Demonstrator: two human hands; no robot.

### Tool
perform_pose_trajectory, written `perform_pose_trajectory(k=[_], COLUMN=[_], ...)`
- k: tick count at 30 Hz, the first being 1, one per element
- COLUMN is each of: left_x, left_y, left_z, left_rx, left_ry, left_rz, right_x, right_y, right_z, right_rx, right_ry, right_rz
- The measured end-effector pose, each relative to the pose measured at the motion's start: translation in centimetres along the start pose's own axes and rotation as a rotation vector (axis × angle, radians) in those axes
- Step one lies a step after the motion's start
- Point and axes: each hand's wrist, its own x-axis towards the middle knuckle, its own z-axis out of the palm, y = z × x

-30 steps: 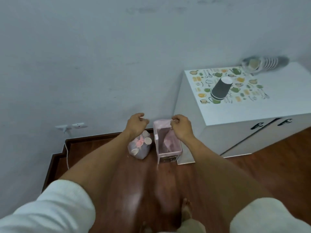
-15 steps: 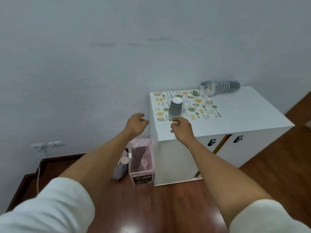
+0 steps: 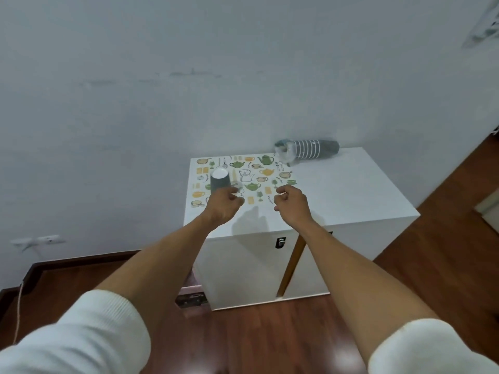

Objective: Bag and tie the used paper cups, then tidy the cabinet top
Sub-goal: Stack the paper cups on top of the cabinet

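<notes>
A white cabinet [image 3: 351, 195] stands against the wall. On its left half lies a mat [image 3: 243, 179] printed with teapots and cups. An upside-down grey paper cup stack [image 3: 220, 180] stands on the mat's left side. My left hand [image 3: 224, 203] hovers just in front of that stack, fingers loosely curled, holding nothing. My right hand [image 3: 290, 202] hangs over the mat's right edge, fingers curled and apart, also holding nothing. A sleeve of grey cups in clear plastic [image 3: 307, 151] lies on its side at the back of the cabinet top.
A pink bin [image 3: 191, 300] sits on the wooden floor at the cabinet's left, mostly hidden behind my left arm. A socket with a cable [image 3: 40, 240] is low on the wall at left. The cabinet doors have dark handles [image 3: 280, 242].
My view rose from the pink bin and tied bag on the floor to the cabinet top. Both hands left the bin and now hover over the mat.
</notes>
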Motion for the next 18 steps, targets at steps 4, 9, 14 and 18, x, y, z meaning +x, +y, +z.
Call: perform_pose_trajectory(k=[4, 9, 14, 18], left_x=[2.8, 7.5, 13.8, 19.6], left_y=[2.4, 4.4, 7.0, 9.3], left_z=[2.9, 5.9, 7.4, 7.7], left_rx=[-0.011, -0.020, -0.050, -0.018], left_ry=[-0.052, -0.058, -0.084, -0.075], left_rz=[0.003, 0.030, -0.004, 0.028], right_x=[2.4, 6.4, 12.6, 18.1], right_y=[1.7, 3.5, 4.3, 4.6], right_z=[-2.3, -4.7, -7.2, -8.3], right_rx=[-0.013, -0.045, -0.074, -0.092], right_ry=[0.016, 0.034, 0.049, 0.093], right_rz=[0.010, 0.022, 0.052, 0.056])
